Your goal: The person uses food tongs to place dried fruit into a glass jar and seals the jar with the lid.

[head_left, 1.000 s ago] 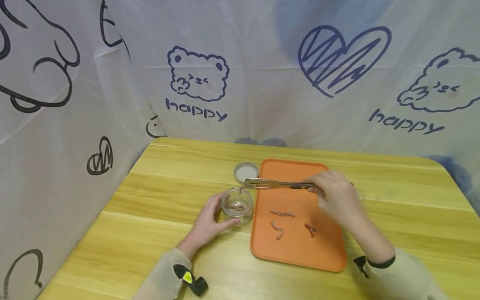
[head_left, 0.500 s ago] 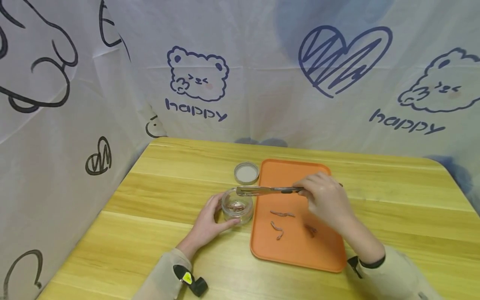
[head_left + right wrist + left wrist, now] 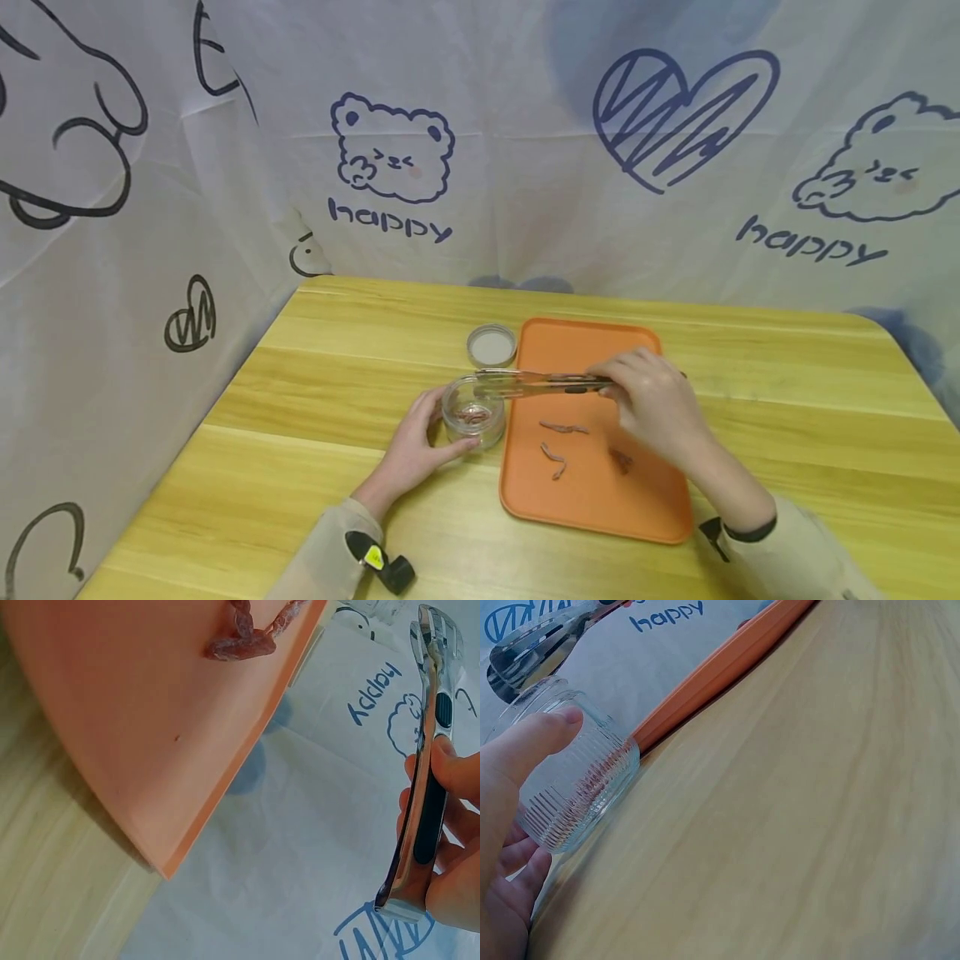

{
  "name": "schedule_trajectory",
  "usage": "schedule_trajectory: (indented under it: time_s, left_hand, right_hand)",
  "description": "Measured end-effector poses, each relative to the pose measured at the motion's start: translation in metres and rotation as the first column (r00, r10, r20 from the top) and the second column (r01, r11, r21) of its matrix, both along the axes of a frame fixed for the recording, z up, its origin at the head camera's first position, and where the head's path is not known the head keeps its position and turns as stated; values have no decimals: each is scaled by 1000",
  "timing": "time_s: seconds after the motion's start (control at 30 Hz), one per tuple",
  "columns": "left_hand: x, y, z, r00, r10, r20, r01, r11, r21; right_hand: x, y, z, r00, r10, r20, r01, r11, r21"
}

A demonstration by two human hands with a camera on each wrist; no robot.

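A clear ribbed glass jar (image 3: pixel 474 427) stands at the orange tray's left side. My left hand (image 3: pixel 415 442) grips it from the left, thumb at the front, as the left wrist view also shows. Reddish-brown strips like dried meat lie in the jar's bottom. Metal tongs (image 3: pixel 429 787) with dark handle grips are held in my right hand (image 3: pixel 651 402), above the tray. Their slotted tips reach over the jar's rim, spread apart, with no strip seen between them. On the tray lie a few more strips (image 3: pixel 564 427), one cluster (image 3: pixel 244 646) showing close in the right wrist view.
The orange tray (image 3: pixel 592 504) lies right of the jar on the wood-grain table (image 3: pixel 262 467). Behind the jar a round lid (image 3: pixel 492 345) lies flat, next to the tray's edge. A white cloth (image 3: pixel 517 208) with drawings hangs behind the table.
The tongs moved left until their tips came over the jar, then spread apart. A strip hanging from the tips a second ago is gone from them. The left hand and jar stayed put.
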State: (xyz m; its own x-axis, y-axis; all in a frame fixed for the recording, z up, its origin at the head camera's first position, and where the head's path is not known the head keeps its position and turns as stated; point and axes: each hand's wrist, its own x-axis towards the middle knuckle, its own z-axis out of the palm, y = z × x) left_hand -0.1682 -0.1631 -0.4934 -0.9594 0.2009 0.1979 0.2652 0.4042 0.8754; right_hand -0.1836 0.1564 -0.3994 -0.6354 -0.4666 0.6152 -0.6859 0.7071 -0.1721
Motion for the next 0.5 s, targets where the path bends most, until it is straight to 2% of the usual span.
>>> schedule_trajectory:
  time_s: [0.3,0.5]
  left_hand:
    - [-1,0,-1,1000,-3,4,3,1000,-1]
    - [0,0,0,1000,-3,10,3,1000,7]
  right_hand:
    - [5,11,0,999,-33,25,33,999,-21]
    - [11,28,-1,994,-83,66,84,996,-17]
